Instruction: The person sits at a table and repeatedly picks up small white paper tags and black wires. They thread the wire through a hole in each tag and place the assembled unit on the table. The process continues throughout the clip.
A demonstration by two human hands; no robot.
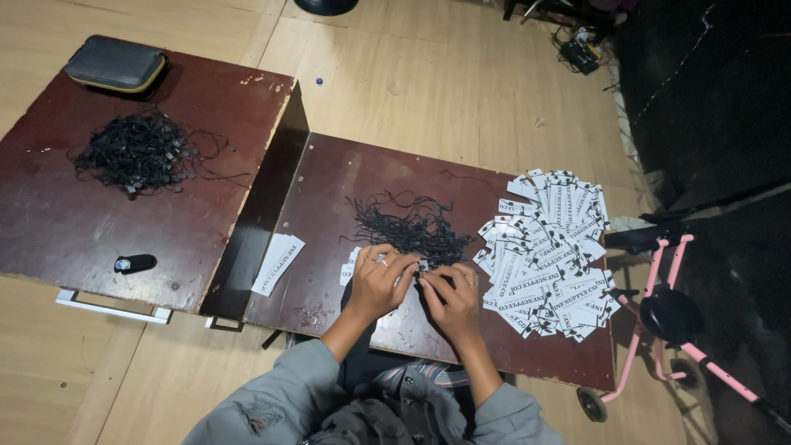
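My left hand (377,283) and my right hand (452,298) meet over the near edge of a dark brown table (346,173). Between the fingertips they pinch a small white paper tag with a black string (421,266). Just beyond the hands lies a loose pile of black strings (409,224). To the right spreads a large heap of white printed tags with strings attached (546,251). A few white tags (349,268) lie partly hidden under my left hand.
A small stack of white tags (277,262) lies at the table's left edge. A second brown table (66,214) at left carries a bigger black string pile (136,152), a grey zip case (116,63) and a small black object (134,264). A pink wheeled frame (671,313) stands right.
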